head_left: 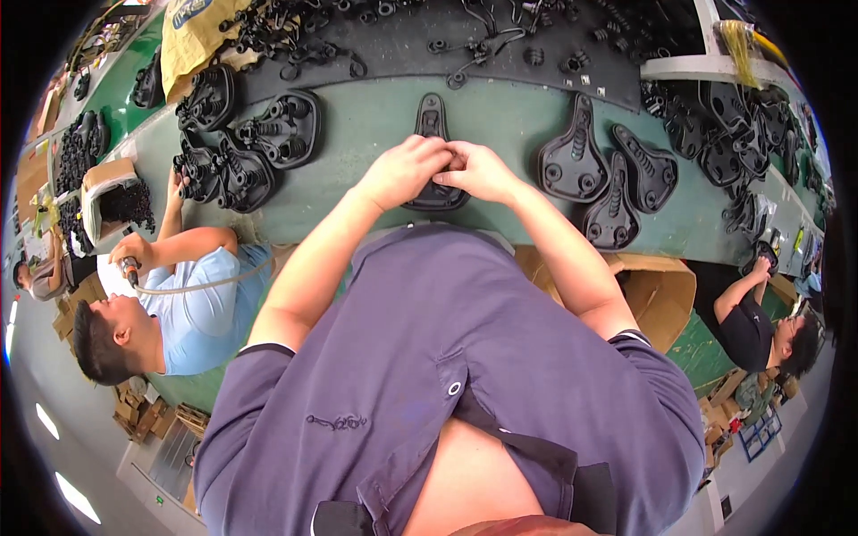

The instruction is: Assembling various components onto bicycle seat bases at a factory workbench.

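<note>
A black bicycle saddle [432, 113] lies underside up on the green table in front of me, narrow nose pointing away. Above its middle, my left hand [407, 171] is closed, fingers bent and pressed together. Meeting it fingertip to fingertip, my right hand [481, 170] is also closed. Whatever small thing they pinch, if any, is hidden by the fingers. The hands cover the saddle's middle, while its nose and part of its wide rear edge show.
To the right lie three bare saddles [573, 154]; to the left, several saddles with fitted parts [282, 129]. A black mat [393, 54] at the back carries loose metal parts. One person [192, 286] on the left holds a power tool [130, 268]; another person [760, 317] works at right.
</note>
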Tool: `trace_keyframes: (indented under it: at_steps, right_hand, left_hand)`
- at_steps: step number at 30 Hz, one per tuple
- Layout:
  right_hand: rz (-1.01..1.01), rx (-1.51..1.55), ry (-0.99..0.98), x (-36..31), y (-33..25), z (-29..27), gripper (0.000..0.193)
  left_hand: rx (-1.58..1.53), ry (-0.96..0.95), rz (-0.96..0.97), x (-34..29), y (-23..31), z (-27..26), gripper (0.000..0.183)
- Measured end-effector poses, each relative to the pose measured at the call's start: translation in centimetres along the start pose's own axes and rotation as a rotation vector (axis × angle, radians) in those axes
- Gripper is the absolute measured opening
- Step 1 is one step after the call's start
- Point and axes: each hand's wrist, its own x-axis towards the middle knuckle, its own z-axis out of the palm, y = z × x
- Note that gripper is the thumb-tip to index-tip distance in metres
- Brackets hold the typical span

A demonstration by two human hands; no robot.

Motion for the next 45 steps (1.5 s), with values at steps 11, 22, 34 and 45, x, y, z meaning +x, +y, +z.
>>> trace_keyframes:
  at_steps: [11, 22, 34, 45]
  right_hand:
    - [-0.574, -1.254, 0.209, -1.9, 2.4, 5.8, 0.008]
    - [-0.535, -1.271, 0.105, -3.0, 2.3, 4.4, 0.012]
    - [-0.165, -0.936, 0.097, 2.5, -1.8, 2.0, 0.043]
    - [0.378, -0.972, 0.393, 16.3, -2.6, -6.5, 0.065]
  left_hand:
    - [-0.063, -0.007, -0.271, -9.4, -1.9, 5.4, 0.046]
    - [-0.256, 0.163, -0.418, -6.4, -3.7, 2.8, 0.038]
    - [-0.044, 0.368, -1.177, 6.1, -19.5, 0.5, 0.078]
    - [-0.118, 0.299, -0.977, 1.0, -15.9, 3.7, 0.046]
